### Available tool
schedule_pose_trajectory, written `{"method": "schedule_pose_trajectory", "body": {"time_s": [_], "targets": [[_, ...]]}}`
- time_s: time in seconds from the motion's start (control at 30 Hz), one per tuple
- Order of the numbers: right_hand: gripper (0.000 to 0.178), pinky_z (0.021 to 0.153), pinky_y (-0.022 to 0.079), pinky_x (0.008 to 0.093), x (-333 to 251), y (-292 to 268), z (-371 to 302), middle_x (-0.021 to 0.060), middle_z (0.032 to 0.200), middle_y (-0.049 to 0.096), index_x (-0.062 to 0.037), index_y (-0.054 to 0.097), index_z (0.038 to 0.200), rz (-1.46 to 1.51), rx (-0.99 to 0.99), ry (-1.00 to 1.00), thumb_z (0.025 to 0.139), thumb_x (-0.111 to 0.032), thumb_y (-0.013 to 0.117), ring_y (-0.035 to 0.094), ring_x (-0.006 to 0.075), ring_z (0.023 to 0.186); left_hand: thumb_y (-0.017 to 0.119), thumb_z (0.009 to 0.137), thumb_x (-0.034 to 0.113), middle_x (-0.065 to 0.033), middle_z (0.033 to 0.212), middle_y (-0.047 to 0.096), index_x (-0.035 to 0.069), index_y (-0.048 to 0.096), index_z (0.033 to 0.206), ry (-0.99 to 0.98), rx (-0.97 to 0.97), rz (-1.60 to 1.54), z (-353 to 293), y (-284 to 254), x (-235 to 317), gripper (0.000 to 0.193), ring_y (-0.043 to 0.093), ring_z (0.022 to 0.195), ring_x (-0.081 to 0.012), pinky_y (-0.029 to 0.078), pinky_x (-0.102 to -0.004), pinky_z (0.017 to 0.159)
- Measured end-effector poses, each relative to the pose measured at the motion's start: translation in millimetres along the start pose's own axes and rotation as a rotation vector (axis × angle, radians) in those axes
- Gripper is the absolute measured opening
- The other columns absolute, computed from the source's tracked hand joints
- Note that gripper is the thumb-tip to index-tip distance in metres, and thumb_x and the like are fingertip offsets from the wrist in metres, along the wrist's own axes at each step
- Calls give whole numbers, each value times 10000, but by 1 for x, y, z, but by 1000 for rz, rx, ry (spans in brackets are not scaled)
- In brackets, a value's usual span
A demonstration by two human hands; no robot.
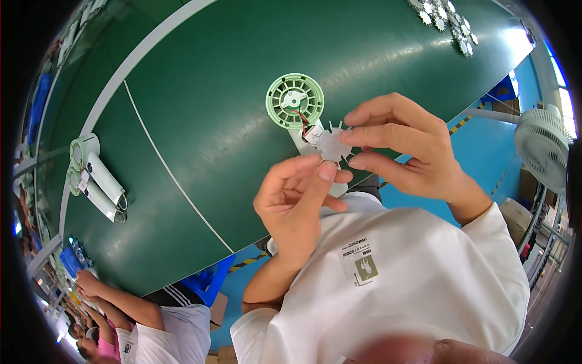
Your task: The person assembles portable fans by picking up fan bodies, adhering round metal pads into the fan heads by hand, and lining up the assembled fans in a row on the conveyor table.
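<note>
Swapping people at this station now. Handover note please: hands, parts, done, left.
Left hand: fingertips pinch the lower edge of the small white fan impeller.
Right hand: pinches the same impeller from its right side.
Mint-green round housing with red wire lies on the green belt, just beyond the impeller.
Two finished-looking handheld units lie far left; spare impellers piled at the far edge.
Done: impeller picked up.
Left: impeller not yet seated in the housing.

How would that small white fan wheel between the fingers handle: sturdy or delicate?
The fan wheel looks light: fingertips of both hands pinch it. Its thin blades sticking out probably bend or snap under pressure. Flat and round, it would likely lie still rather than roll.
</note>
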State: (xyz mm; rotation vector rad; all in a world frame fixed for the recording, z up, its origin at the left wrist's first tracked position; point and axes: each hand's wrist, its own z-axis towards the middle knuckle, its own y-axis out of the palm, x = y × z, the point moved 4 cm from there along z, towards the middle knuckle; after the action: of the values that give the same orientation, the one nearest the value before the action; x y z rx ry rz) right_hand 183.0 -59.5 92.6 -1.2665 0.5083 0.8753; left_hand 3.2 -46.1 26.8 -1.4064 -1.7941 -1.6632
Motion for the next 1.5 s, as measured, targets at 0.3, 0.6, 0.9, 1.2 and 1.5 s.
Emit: {"method": "schedule_pose_trajectory", "body": {"time_s": [0.3, 0.6, 0.9, 1.2, 1.5], "targets": [[370, 751, 598, 311, 0, 2, 8, 167, 1200, 668, -4, 745, 1130, 114, -18, 49, 765, 17, 805, 685, 222, 919, 701, 949, 21, -162, 976, 733, 1, 664, 1102, 11, -25, -39, 1, -2, -8, 158, 752, 794, -202, 527, -250, 428], [377, 729, 597, 307, 10, 9, 14, 172, 1243, 668, 2, 742, 1134, 299, -108, 64, 765, 0, 820, 686, 202, 891, 713, 936, 27, -134, 888, 709, 7, 568, 933, -181, -11, -232, 8, -11, -12, 146, 684, 624, -150, 449, -235, 379], [321, 703, 593, 321, -12, 5, 16, 151, 1132, 680, -17, 763, 1048, -140, -66, -204, 738, -46, 846, 694, 231, 838, 699, 928, -32, -154, 886, 713, 48, 459, 922, 33, 16, -20, 13, -3, 13, 254, 672, 560, -131, 370, -205, 342], [244, 723, 587, 297, 8, -6, 35, 109, 1061, 730, -44, 795, 963, -227, 57, -135, 725, -12, 838, 698, 213, 849, 869, 786, 83, -182, 1226, 678, 4, 535, 1254, 655, 145, 871, 25, -8, 30, 580, 695, 991, -219, 523, -270, 619], [241, 660, 558, 296, 25, 15, 52, 76, 1083, 729, -70, 802, 974, -262, -7, -211, 741, -17, 830, 660, 202, 835, 890, 723, 159, -220, 1439, 535, -7, 422, 1481, 547, 30, 897, 55, -10, 2, 907, 555, 1257, -389, 463, -465, 1026]]}}
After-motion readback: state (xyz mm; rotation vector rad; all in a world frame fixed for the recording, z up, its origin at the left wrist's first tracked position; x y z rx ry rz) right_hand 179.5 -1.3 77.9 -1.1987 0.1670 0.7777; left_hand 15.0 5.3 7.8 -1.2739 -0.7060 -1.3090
